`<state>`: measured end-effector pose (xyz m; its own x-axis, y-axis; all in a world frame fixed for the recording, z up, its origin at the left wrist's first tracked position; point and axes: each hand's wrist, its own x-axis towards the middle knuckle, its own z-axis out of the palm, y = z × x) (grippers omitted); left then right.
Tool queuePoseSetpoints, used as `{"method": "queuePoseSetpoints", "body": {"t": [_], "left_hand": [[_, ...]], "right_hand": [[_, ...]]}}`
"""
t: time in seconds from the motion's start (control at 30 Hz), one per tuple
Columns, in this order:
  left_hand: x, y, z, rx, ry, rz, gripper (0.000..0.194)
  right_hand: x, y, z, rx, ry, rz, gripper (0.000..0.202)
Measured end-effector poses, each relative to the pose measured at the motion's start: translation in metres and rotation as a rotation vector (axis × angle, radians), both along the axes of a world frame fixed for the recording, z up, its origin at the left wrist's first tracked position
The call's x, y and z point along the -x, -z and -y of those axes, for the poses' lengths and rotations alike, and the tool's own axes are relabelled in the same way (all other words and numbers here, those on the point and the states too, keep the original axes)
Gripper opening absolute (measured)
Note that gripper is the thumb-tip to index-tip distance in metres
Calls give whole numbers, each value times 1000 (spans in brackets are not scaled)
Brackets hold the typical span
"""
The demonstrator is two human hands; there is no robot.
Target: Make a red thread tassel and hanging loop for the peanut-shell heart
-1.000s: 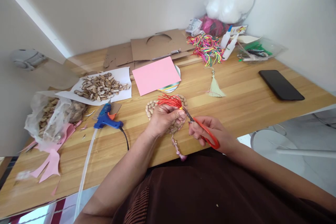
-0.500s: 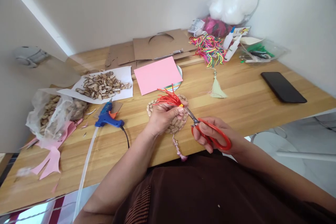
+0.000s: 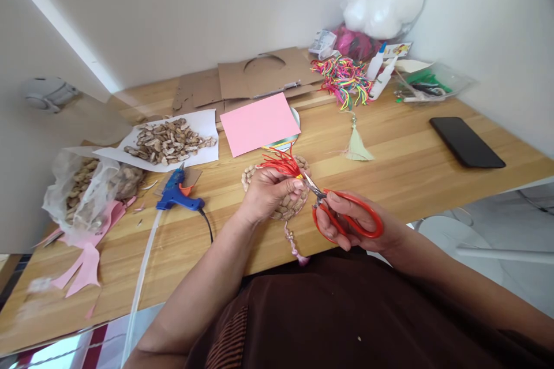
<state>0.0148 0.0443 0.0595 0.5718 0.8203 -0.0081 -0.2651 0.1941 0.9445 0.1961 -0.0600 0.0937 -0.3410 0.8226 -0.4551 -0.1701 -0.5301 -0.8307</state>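
Note:
Pinched in my left hand (image 3: 269,193) is a bundle of red cords (image 3: 279,162) with a yellow band at its right end; the loose cord ends fan out up and to the left. My right hand (image 3: 352,222) grips red-handled scissors (image 3: 361,216). Their blades are slightly parted, with the tips right beside the yellow band. Beneath both hands lies a round piece covered in peanut shells (image 3: 289,207), partly hidden by my left hand. A pink beaded tassel (image 3: 294,247) hangs from it toward the table's front edge.
To the left are a blue glue gun (image 3: 178,193), peanut shells on white paper (image 3: 171,141) and a plastic bag (image 3: 82,184). Pink card (image 3: 259,124), cardboard (image 3: 264,75), coloured cords (image 3: 344,78) and a pale tassel (image 3: 358,141) lie behind. A phone (image 3: 467,141) rests at the right.
The scissors' handles have spread and the blades have parted a little near the yellow band. My left hand and the red cords have barely moved.

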Motion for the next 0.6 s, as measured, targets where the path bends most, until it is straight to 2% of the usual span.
{"method": "queuePoseSetpoints", "body": {"t": [0.4, 0.6], "left_hand": [[1, 4, -1, -101, -10, -24, 29], [-2, 5, 1, -17, -11, -34, 34]], "right_hand": [[-2, 2, -1, 34, -18, -53, 66], [6, 2, -1, -7, 60, 2, 63]]}}
